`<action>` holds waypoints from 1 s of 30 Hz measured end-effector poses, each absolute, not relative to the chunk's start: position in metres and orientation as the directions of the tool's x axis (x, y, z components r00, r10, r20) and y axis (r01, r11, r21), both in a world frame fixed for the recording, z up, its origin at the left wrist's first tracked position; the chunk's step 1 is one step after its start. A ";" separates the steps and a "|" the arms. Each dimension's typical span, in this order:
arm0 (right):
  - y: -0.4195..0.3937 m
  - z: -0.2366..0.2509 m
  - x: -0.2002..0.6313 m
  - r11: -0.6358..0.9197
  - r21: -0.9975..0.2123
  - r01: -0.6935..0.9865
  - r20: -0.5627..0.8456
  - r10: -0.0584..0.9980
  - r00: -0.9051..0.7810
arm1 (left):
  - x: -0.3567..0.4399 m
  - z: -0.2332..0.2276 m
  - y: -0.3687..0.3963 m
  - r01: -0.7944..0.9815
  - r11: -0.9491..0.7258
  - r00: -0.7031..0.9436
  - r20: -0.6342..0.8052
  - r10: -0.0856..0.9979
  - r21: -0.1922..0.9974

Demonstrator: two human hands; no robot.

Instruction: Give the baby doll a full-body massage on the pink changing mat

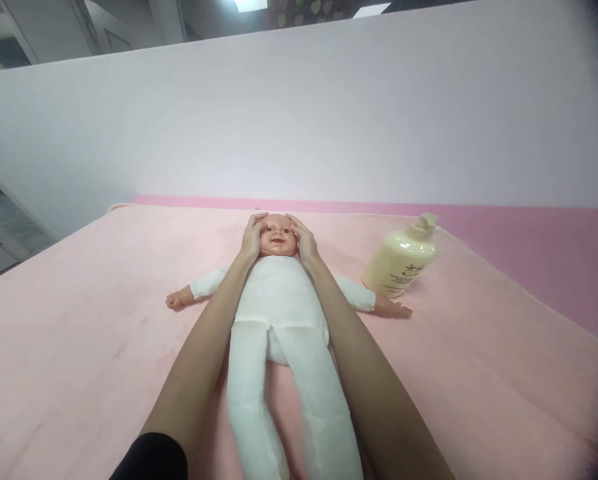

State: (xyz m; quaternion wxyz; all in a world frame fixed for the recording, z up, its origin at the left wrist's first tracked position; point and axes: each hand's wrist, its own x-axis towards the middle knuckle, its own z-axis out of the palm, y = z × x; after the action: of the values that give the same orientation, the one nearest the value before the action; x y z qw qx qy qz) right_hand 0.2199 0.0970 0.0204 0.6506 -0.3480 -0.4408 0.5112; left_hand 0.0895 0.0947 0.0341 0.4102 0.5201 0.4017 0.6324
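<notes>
Doll [279, 293] lies face-up mid pink blanket [79, 347], left hand [253, 239] and right hand [305, 241] cupping its head from both sides, fingers spread against it, not clenched, lotion bottle [401, 263] just beside its arm.

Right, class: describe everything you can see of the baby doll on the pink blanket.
The baby doll lies face up on the pink blanket, arms spread, legs toward the camera. Its head and hands look like plastic, its white cloth body soft and stuffed. The face smiles. The left hand and right hand cup the sides of its head. A cream pump bottle lies by one outstretched arm.
</notes>
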 end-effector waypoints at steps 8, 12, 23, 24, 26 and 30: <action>0.097 0.018 0.219 0.267 -0.902 -0.340 0.231 0.962 0.145 | 0.087 0.031 0.101 -0.095 -0.349 -0.085 0.341 0.936 0.932; 0.096 0.016 0.220 0.305 -0.910 -0.281 0.274 0.951 0.144 | 0.088 0.034 0.098 -0.047 -0.368 -0.078 0.364 0.928 0.929; 0.094 0.023 0.219 0.227 -0.873 -0.432 0.188 0.973 0.131 | 0.093 0.038 0.095 -0.131 -0.326 -0.135 0.309 0.942 0.936; 0.094 0.023 0.220 0.226 -0.874 -0.431 0.186 0.974 0.133 | 0.093 0.037 0.095 -0.133 -0.342 -0.141 0.324 0.935 0.930; 0.094 0.022 0.221 0.219 -0.882 -0.418 0.182 0.975 0.128 | 0.094 0.035 0.097 -0.150 -0.380 -0.155 0.358 0.921 0.913; 0.093 0.021 0.225 0.189 -0.905 -0.381 0.165 0.982 0.094 | 0.094 0.029 0.103 -0.200 -0.363 -0.152 0.338 0.929 0.910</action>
State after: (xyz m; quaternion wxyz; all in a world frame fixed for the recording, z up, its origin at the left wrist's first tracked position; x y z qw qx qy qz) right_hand 0.2245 0.0925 0.0209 0.6472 -0.3583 -0.4190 0.5265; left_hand 0.0943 0.1026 0.0291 0.4261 0.4927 0.3699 0.6625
